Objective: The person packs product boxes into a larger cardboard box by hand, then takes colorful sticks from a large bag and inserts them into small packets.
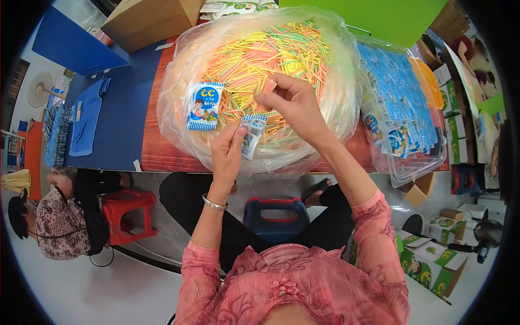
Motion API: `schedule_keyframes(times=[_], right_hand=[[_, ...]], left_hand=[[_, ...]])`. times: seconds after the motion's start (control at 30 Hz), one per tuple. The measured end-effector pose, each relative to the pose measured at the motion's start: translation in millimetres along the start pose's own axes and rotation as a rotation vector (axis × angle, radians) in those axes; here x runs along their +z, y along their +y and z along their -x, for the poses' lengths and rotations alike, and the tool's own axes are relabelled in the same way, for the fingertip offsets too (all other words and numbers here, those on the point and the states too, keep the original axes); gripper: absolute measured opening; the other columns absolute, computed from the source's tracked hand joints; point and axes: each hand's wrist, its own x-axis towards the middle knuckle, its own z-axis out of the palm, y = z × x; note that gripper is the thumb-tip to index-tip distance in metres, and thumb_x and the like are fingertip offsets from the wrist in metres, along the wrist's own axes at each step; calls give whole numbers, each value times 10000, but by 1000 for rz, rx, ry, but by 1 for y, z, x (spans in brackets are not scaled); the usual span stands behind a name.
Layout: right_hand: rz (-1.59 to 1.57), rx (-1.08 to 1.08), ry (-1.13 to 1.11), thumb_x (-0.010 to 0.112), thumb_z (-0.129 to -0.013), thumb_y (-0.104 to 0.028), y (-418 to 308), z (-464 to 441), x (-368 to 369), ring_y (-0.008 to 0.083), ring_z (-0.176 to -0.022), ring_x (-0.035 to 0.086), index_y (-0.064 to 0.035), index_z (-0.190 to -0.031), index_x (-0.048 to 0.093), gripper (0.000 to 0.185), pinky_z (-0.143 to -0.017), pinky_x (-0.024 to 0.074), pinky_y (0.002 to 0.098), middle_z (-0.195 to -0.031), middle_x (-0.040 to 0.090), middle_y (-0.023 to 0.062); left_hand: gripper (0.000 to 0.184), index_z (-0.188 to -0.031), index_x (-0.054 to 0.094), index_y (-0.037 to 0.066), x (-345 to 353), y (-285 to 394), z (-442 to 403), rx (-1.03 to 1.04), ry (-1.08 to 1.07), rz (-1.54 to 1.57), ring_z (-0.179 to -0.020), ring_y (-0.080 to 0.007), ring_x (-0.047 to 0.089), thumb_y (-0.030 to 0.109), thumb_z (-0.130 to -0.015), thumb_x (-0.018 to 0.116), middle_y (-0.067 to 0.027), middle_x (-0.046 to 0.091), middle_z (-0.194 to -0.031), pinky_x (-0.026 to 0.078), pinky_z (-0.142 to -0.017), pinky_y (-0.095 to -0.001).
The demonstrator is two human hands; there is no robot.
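Observation:
In the head view, my left hand (227, 146) grips a small blue-and-white packet (253, 135) near its side. My right hand (295, 105) pinches a small bunch of pinkish candy sticks (269, 85) just above and to the right of that packet. Below both hands lies a large clear plastic bag (181, 70), rolled open and full of thin yellow, pink and green candy sticks (292, 49). Another blue-and-white packet (205, 105), with a cartoon child on it, rests at the bag's left side, upper left of my left hand.
A clear plastic bin (403, 176) of filled blue packets (398, 92) stands right, with an orange basket (427, 81) beside it. A cardboard box (149, 24), blue panel (76, 40) and blue cloth (89, 119) are left. Someone sits by a red stool (127, 214).

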Motion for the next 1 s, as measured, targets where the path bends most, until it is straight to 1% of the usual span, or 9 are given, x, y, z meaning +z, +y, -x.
schedule_keyframes(times=[0.1,0.2,0.3,0.4,0.5,0.57,0.67,0.77,1.0], right_hand=[[72,-170,-22,747,-851,-97,12,5,2,34,-623,466,-18,-820,648,130,-572,380,238,-670,558,-43],[157,-237,11,747,-846,-95,12,13,6,27,-621,447,-6,-829,646,136,-559,364,237,-671,535,-49],[35,51,-88,756,-844,-127,4,20,-2,29,-614,451,-17,-811,653,154,-567,361,227,-655,537,-46],[13,189,-212,767,-857,-127,3,15,-14,16,-635,572,-39,-890,698,117,-553,451,185,-703,623,-35],[-130,264,-215,780,-836,-209,5,12,-14,42,-594,512,-68,-751,680,192,-567,369,211,-623,573,-33],[-170,287,-242,784,-837,-217,1,10,-14,42,-598,526,-74,-745,677,201,-568,376,211,-628,585,-28],[-187,302,-249,786,-842,-229,-4,10,-13,41,-602,535,-78,-738,671,217,-570,381,209,-630,591,-24],[-228,298,-237,789,-844,-239,-1,10,-11,40,-601,537,-79,-744,671,223,-568,382,211,-633,594,-24],[-9,154,-136,752,-845,-161,-9,20,2,33,-587,469,-45,-745,630,197,-560,367,230,-610,528,-49]], left_hand=[[301,-1246,637,-61,1,-2,0,3,12,5,-917,-108,602,121,-1010,594,-73,685,-1042,490,-783,-255],[299,-1244,639,-59,2,1,0,46,16,-27,-919,-109,598,119,-1007,596,-69,676,-1051,486,-782,-252],[299,-1243,644,-51,1,0,2,47,-21,-24,-903,-106,590,131,-1010,596,-57,671,-1037,479,-771,-245],[308,-1239,652,-39,1,4,7,-37,-71,103,-850,-86,571,165,-1014,598,-24,669,-973,469,-744,-235],[324,-1232,661,-31,-7,-4,9,-136,-130,152,-805,-61,547,205,-1017,603,10,664,-915,457,-718,-223],[336,-1227,666,-30,-12,-10,9,-168,-169,131,-785,-46,533,226,-1019,604,28,656,-887,450,-704,-216],[355,-1233,663,-37,-13,-17,10,-193,-198,266,-797,-40,538,241,-1023,599,27,662,-908,449,-706,-209],[365,-1246,656,-39,-15,-26,11,-235,-254,517,-829,-38,556,245,-1026,594,23,675,-950,464,-732,-212],[369,-1269,633,-47,-1,-13,12,-216,-133,424,-950,-65,590,229,-1028,590,-11,682,-1090,485,-846,-228]])
